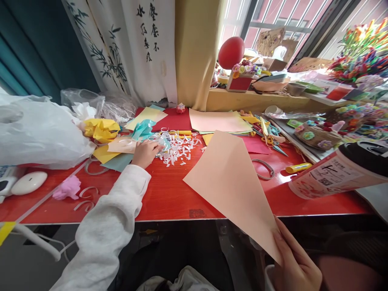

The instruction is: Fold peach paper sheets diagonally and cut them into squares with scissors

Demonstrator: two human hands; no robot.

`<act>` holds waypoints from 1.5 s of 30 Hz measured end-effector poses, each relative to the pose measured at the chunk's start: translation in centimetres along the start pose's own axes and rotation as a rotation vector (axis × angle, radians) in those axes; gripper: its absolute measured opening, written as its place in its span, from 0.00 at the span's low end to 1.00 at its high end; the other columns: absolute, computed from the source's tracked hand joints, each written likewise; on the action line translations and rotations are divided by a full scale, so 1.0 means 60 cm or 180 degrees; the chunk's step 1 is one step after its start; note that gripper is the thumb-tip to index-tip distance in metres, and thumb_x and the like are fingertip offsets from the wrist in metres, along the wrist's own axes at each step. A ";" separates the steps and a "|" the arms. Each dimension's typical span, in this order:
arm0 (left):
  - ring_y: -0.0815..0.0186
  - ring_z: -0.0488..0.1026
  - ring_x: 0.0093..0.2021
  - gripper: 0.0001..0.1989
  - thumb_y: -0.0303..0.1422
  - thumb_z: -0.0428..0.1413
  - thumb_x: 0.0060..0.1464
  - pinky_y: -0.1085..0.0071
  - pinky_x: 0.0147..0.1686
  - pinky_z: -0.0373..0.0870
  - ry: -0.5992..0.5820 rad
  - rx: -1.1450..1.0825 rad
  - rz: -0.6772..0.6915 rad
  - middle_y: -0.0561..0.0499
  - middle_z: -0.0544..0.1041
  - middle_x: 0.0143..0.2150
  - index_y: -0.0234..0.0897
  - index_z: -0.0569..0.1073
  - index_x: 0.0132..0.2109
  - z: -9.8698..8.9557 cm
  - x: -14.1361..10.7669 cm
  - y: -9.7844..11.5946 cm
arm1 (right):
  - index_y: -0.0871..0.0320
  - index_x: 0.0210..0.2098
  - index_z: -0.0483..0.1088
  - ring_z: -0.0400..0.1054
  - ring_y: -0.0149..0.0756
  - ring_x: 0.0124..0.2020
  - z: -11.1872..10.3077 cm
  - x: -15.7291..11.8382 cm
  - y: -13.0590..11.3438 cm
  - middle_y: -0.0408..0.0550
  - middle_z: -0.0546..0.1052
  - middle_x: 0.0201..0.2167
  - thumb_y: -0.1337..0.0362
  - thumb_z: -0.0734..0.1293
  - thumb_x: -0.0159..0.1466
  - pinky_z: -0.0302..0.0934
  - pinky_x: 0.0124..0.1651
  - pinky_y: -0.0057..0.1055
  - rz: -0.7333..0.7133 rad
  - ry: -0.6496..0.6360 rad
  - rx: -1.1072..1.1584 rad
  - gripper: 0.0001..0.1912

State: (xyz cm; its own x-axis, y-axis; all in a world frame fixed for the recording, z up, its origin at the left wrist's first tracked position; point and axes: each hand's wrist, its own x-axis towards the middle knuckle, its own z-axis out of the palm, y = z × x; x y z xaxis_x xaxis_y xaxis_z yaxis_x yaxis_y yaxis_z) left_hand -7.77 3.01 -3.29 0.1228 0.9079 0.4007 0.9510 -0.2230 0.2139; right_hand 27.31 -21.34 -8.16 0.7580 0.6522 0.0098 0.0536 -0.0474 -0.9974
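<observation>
My right hand (pixel 295 258) is closed on one corner of a peach-coloured paper sheet (pixel 233 178). The sheet is held at a tilt over the table's front edge, its far end above the tabletop. My left hand (pixel 146 152) lies on the table at the edge of a pile of white paper shreds (pixel 180 146). Its fingers look bent together beside a small pale-blue object (pixel 166 141); what they hold, if anything, is hidden. Crumpled turquoise paper (pixel 144 129) sits just behind that hand, and a peach paper piece (pixel 121 144) is to its left.
Stacked coloured sheets (pixel 220 120) lie at the back of the red table (pixel 169 194). Scissors (pixel 279 150), a yellow tube (pixel 298 167) and a tilted-looking drink cup (pixel 330 173) are on the right. Crumpled yellow paper (pixel 102 130), a white plastic bag (pixel 39 133) and crumpled pink paper (pixel 67 188) are left.
</observation>
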 end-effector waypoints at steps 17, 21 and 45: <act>0.59 0.67 0.43 0.11 0.32 0.48 0.55 0.62 0.43 0.60 0.0196 -0.0286 -0.0051 0.49 0.76 0.40 0.42 0.75 0.41 -0.009 0.011 -0.014 | 0.60 0.46 0.72 0.62 0.49 0.54 0.004 0.001 0.001 0.47 0.74 0.48 0.60 0.71 0.53 0.52 0.60 0.43 0.0034 -0.0150 0.0082 0.22; 0.59 0.68 0.42 0.11 0.29 0.50 0.52 0.62 0.44 0.60 0.0210 -0.0356 -0.0092 0.48 0.77 0.37 0.38 0.72 0.41 -0.008 0.017 -0.013 | 0.60 0.47 0.71 0.62 0.50 0.54 0.002 0.000 0.002 0.48 0.73 0.48 0.60 0.71 0.53 0.54 0.60 0.43 0.0036 -0.0087 0.0066 0.23; 0.54 0.61 0.48 0.14 0.32 0.43 0.59 0.57 0.45 0.54 0.0419 0.0642 0.0365 0.44 0.72 0.41 0.38 0.72 0.43 0.010 0.040 -0.018 | 0.62 0.44 0.73 0.64 0.49 0.52 -0.004 0.001 -0.012 0.48 0.75 0.45 0.57 0.70 0.53 0.57 0.57 0.40 -0.0103 -0.0046 -0.0230 0.22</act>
State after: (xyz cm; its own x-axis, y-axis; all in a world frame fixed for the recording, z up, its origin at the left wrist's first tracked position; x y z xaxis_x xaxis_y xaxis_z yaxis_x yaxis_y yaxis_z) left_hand -8.34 5.62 -3.10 0.2075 0.8238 0.5275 0.9720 -0.2345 -0.0161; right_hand 27.47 -21.43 -7.44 0.7457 0.6651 0.0402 0.1250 -0.0803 -0.9889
